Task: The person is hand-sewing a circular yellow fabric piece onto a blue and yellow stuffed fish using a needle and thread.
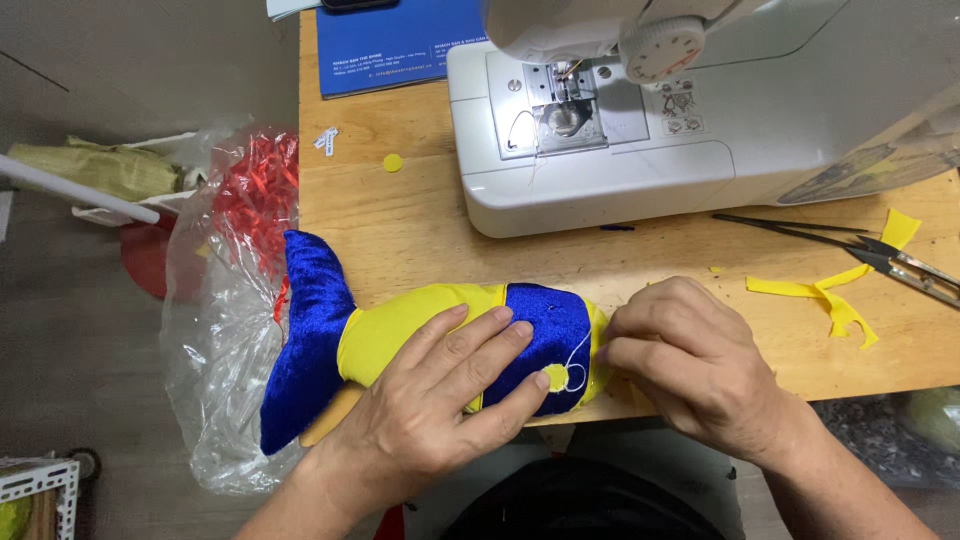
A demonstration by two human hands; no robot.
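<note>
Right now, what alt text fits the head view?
A left hand presses flat on a blue and yellow stuffed fish at a wooden table's edge, while the right hand works at its head end. A white sewing machine stands behind.

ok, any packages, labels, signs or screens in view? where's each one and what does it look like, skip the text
Blue booklet: top edge of the wooden table, left of the sewing machine; flat rectangle, blue with pale print.
Small paper tag: on the table below the booklet; tiny white slip.
Diagram sticker: on the sewing machine body, under its dial; small, pale with dark line drawings.
Plastic bag: off the table's left edge; clear, crumpled, red shreds inside.
No screens visible.
</note>
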